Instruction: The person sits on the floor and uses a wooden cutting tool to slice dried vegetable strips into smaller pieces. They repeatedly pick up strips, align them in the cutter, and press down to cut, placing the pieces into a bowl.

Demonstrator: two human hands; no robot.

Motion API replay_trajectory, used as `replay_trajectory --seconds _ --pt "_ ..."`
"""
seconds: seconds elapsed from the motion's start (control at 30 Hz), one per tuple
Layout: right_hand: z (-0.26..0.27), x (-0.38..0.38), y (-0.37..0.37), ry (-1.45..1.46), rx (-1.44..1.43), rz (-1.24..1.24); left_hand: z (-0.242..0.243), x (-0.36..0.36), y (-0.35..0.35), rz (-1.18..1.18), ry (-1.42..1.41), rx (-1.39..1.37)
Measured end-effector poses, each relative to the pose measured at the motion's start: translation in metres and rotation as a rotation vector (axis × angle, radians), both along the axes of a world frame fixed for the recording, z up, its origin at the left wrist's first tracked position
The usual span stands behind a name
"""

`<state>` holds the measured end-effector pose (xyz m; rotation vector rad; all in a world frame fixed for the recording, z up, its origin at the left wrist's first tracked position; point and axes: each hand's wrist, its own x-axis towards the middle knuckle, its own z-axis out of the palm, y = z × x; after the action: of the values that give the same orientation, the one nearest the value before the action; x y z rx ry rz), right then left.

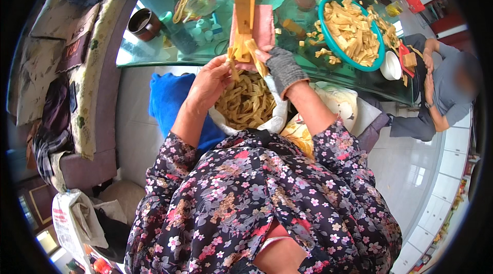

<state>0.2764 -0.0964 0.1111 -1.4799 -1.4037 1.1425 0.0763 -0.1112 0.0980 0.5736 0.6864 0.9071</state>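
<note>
My left hand (212, 79) pinches the end of a dried tan strip (232, 65), perhaps dried tofu skin, between thumb and fingertips. In a grey knitted fingerless glove, my right hand (283, 67) grips a thicker tan strip (254, 55). Whether the two strips are one piece cannot be told. Between and just beyond my hands stands a wooden block device (243, 16) with an upright part, set on a folded pink cloth (265, 20) at the table's edge. Below my hands, an open white sack (280, 110) holds many curled tan strips (246, 101).
A teal basin (323, 35) heaped with cut pieces (350, 27) stands right on the glass table (173, 60), with loose bits around it. Beside it is a white bowl (390, 65). A dark mug (144, 24) sits left. Another person (448, 77) sits at the right.
</note>
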Motion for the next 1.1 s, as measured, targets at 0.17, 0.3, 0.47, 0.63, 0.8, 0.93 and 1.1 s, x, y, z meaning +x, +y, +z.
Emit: replay_trajectory --seconds 0.17,0.3,0.47,0.63,0.8,0.93,1.1 --pt "0.026 0.019 -0.015 0.409 -0.260 -0.092 0.017 -0.007 -0.009 0.029 -0.185 -0.076" --pt "0.070 0.060 0.001 0.845 -0.094 -0.329 0.010 -0.013 -0.013 0.039 -0.157 -0.079" --pt "0.040 0.115 0.024 1.193 0.184 -0.362 -0.021 -0.015 -0.014 -0.022 0.048 -0.008" --pt "-0.006 0.037 -0.019 0.595 -0.439 -0.084 -0.064 -0.009 -0.036 -0.259 0.871 0.484" --pt "-0.133 0.016 -0.033 0.398 -0.585 0.138 -0.098 0.007 -0.067 -0.530 1.127 0.712" --pt "-0.184 0.022 -0.040 -0.306 -0.198 0.330 -0.101 0.027 -0.086 -0.872 1.474 0.862" --pt "-0.204 -0.022 0.007 -0.717 -0.266 0.137 -0.137 0.001 -0.076 -0.790 1.474 0.853"
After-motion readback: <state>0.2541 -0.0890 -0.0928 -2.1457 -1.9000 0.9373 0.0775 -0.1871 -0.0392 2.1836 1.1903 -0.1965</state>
